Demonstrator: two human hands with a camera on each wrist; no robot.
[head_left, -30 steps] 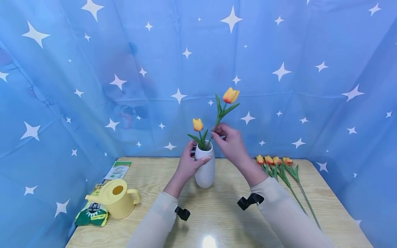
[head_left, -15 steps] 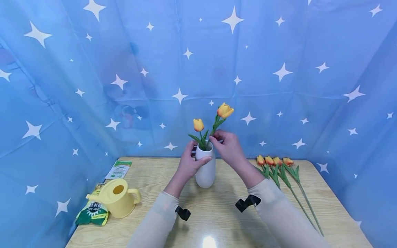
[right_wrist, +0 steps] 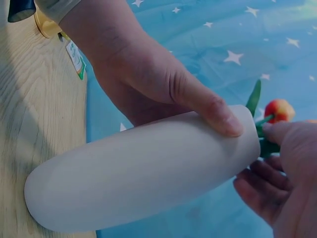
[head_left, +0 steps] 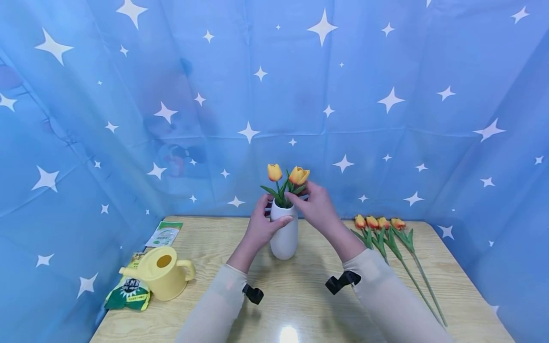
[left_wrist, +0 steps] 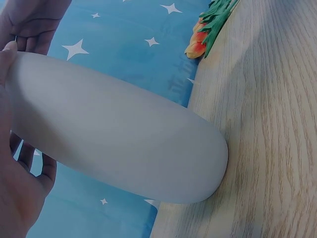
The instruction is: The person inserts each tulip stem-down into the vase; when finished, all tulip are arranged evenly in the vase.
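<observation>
At mid-frame, the left hand point(head_left: 260, 226) grips a smooth white vase point(head_left: 284, 240); the right hand point(head_left: 319, 206), fingers pinching a yellow-orange, green-leaved tulip point(head_left: 299, 176) at the vase's mouth, should ease it down gently.

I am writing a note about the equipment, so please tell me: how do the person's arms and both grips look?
The left grip and right grip wear no gloves. The left sleeve and right sleeve are long, pale cream and plain, ending near the wrists. Small, blocky black units sit there, left unit and right unit. No cables are visible.
</observation>
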